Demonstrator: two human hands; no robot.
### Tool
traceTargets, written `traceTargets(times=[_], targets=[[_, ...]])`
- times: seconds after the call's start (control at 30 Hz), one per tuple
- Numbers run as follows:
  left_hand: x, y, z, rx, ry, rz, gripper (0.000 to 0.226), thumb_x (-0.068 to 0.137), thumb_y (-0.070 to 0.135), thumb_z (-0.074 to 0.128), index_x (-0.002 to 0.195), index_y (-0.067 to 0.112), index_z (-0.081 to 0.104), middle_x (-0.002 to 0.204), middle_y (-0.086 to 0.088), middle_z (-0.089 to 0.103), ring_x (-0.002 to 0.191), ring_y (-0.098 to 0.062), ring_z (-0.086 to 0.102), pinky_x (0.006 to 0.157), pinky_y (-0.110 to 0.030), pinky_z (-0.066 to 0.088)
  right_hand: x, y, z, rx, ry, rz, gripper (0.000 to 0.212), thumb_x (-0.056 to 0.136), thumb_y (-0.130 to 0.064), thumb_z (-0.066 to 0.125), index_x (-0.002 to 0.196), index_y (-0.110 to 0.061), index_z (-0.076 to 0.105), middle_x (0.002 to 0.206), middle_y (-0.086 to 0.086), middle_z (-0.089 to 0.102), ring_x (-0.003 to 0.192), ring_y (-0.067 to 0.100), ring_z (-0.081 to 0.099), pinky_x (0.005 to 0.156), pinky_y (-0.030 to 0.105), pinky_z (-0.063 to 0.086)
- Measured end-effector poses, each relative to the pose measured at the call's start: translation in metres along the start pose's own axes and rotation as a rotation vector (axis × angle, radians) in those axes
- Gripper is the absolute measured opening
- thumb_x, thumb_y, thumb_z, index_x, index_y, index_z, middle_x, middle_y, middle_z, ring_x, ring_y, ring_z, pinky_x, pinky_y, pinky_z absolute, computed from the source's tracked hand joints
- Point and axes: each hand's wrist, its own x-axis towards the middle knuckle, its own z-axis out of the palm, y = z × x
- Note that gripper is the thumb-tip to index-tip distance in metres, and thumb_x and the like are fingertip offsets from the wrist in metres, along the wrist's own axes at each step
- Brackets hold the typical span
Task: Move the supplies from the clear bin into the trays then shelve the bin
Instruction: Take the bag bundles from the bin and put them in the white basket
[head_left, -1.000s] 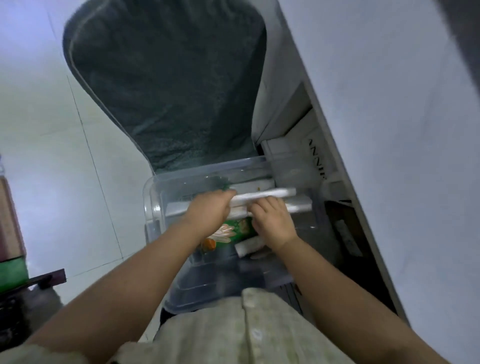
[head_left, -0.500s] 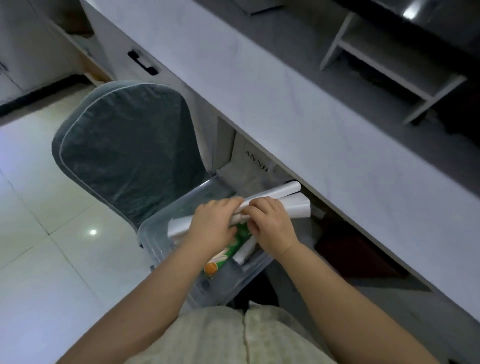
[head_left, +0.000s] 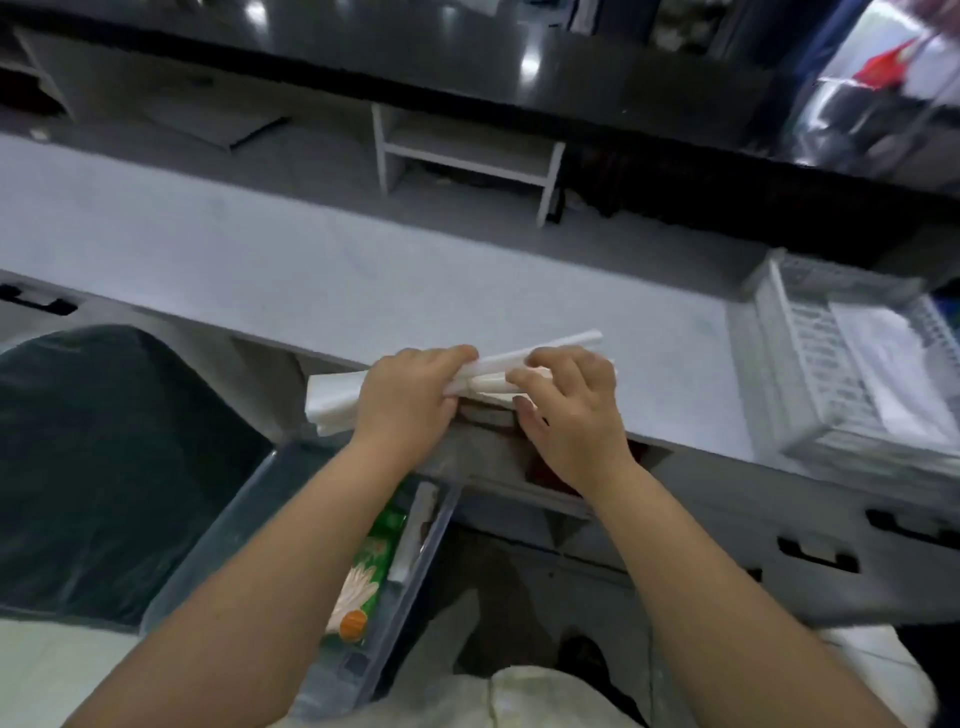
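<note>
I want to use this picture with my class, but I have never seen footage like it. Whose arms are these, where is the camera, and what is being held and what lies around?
There is no machine here: a person works with bare hands, and the single camera sits on their head, looking forward and down, so the arms reach in from the bottom of the picture. The left hand and the right hand together grip a bundle of white paper-wrapped packs at the near edge of a pale grey counter. Below, by the person's lap, sits the clear bin, with a green and white packet inside. On the counter to the right stands a white slatted tray with something white in it. A dark chair is on the left.
</note>
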Motion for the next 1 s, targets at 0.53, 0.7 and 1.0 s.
traceTargets(times=[0.53, 0.7, 1.0], targets=[[0.199, 0.322, 0.108, -0.663, -0.139, -0.084, 0.042, 0.075, 0.026, 0.065, 0.108, 0.049, 0.053, 0.088, 0.021, 0.065, 0.080, -0.005, 0.061, 0.063, -0.026, 0.046, -0.097, 0.301, -0.182, 0.024, -0.084, 0.591, 0.036, 0.082, -0.023, 0.071, 0.115, -0.015, 0.061, 0.113, 0.003, 0.060, 0.106, 0.023, 0.052, 0.091, 0.037, 0.047], [0.233, 0.401, 0.138, -1.217, -0.304, -0.280, 0.044, 0.071, 0.016, 0.081, 0.108, 0.032, 0.063, 0.096, 0.005, 0.072, 0.082, -0.011, 0.070, 0.069, -0.032, 0.057, -0.103, 0.378, -0.213, 0.842, 0.037, 1.121, 0.040, 0.082, -0.038, 0.067, 0.118, -0.032, 0.052, 0.114, -0.004, 0.063, 0.103, 0.014, 0.061, 0.079, 0.028, 0.051], [0.257, 0.437, 0.210, -1.547, -0.580, -0.683, 0.037, 0.081, 0.006, 0.071, 0.115, 0.009, 0.057, 0.098, -0.015, 0.072, 0.080, -0.029, 0.071, 0.064, -0.036, 0.058, -0.111, 0.449, -0.190, 1.406, 0.028, 1.395, 0.050, 0.080, -0.014, 0.072, 0.122, -0.028, 0.050, 0.111, 0.012, 0.070, 0.097, 0.031, 0.069, 0.082, 0.048, 0.056]])
